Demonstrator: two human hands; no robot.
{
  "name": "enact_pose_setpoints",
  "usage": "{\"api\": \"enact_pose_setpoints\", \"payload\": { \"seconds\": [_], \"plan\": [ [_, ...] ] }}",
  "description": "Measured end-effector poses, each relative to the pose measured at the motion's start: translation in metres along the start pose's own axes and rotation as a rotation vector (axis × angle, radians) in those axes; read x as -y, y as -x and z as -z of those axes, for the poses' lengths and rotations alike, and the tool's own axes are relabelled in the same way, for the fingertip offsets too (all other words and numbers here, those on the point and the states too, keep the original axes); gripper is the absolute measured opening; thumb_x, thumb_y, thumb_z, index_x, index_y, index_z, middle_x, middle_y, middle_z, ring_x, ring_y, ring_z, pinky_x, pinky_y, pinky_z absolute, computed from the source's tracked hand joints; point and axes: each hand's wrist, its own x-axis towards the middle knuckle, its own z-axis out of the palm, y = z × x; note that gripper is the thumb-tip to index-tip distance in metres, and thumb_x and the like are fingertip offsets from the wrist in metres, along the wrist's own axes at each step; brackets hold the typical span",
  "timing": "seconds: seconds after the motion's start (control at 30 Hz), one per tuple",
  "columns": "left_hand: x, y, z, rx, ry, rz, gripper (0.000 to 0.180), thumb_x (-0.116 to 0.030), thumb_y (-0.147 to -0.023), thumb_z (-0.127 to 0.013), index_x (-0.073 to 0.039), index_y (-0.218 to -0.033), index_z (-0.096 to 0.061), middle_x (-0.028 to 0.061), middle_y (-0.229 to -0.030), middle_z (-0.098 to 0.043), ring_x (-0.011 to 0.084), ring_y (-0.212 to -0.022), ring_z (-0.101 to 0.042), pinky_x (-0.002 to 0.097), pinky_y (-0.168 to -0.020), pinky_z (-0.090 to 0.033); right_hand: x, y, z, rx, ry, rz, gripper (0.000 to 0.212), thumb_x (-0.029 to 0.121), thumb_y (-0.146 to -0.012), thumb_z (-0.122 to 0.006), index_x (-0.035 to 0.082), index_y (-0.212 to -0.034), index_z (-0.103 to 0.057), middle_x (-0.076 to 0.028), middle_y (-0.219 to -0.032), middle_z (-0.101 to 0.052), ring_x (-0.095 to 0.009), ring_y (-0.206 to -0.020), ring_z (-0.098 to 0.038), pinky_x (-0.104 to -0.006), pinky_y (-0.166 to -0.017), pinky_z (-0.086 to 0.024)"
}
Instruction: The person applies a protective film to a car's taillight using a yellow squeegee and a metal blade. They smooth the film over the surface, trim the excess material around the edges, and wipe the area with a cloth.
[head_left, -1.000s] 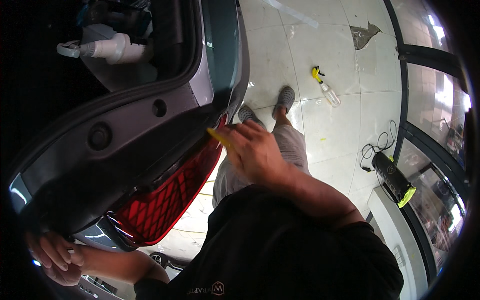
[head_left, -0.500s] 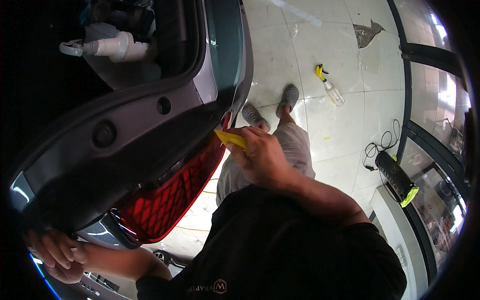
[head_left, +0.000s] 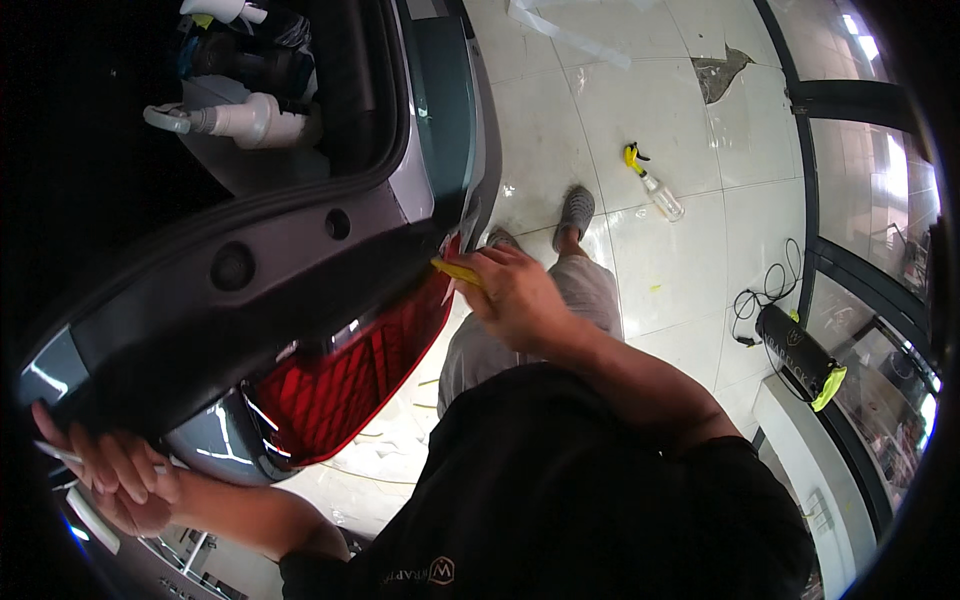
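My right hand (head_left: pixel 515 295) is closed around a flat yellow squeegee (head_left: pixel 458 271). The squeegee's edge meets the upper end of the car's red tail light (head_left: pixel 350 390), where a strip of clear film (head_left: pixel 468 222) hangs at the body edge. At the lower left, my left hand (head_left: pixel 120 475) has its fingers curled around a thin, pale, stick-like tool (head_left: pixel 62 455), partly hidden by the fingers; its exact kind does not show. That hand is beside the car's rear corner, near the dark bumper-side trim (head_left: pixel 170 345).
A white spray bottle (head_left: pixel 262 122) lies in the open trunk beside other bottles. On the tiled floor lies a clear spray bottle with a yellow head (head_left: pixel 662 197), near a broken tile (head_left: pixel 720 75). A black cylindrical bag (head_left: pixel 795 340) with a cable stands by the glass wall at right.
The view has shifted slightly, showing more of the trunk. My left hand has risen a little, and its pale tool shows more. The squeegee has tilted to a thinner edge-on angle.
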Motion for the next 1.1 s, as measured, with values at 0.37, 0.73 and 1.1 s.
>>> {"api": "enact_pose_setpoints", "payload": {
  "seconds": [0.37,0.73,1.1],
  "plan": [
    [0.026,-0.022,-0.054,-0.183,-0.371,-0.107,0.059,-0.011,-0.104,-0.037,-0.002,-0.156,-0.011,0.018,-0.102,-0.06,0.0062,-0.049,-0.041,0.0174,-0.039,-0.034,-0.065,0.018,0.072,-0.109,-0.312,-0.506,0.031,0.012,-0.091,-0.057,0.001,-0.12,-0.059,-0.018,-0.1,-0.068,-0.032,-0.092,-0.068,-0.0412,-0.08,-0.054],
    [0.075,0.027,-0.179,-0.298,-0.258,0.15,0.076,-0.026,-0.093,-0.057,-0.003,-0.156,-0.021,0.0059,-0.092,-0.064,0.0043,-0.057,-0.044,0.0198,-0.048,-0.036,-0.106,0.055,0.138,0.123,-0.652,-0.351,0.037,-0.001,-0.088,-0.053,-0.001,-0.124,-0.055,-0.014,-0.114,-0.063,-0.026,-0.108,-0.063,-0.0385,-0.093,-0.054],
    [0.313,0.069,-0.353,-0.677,-0.059,0.651,0.031,-0.028,-0.093,-0.068,0.0,-0.103,-0.058,0.0012,-0.083,-0.056,0.0115,-0.073,-0.053,0.0286,-0.065,-0.044,-0.097,0.022,0.202,0.783,-0.854,-0.59,0.036,-0.004,-0.091,-0.049,0.001,-0.126,-0.052,-0.013,-0.12,-0.061,-0.026,-0.114,-0.06,-0.0404,-0.1,-0.048]
  ]
}}
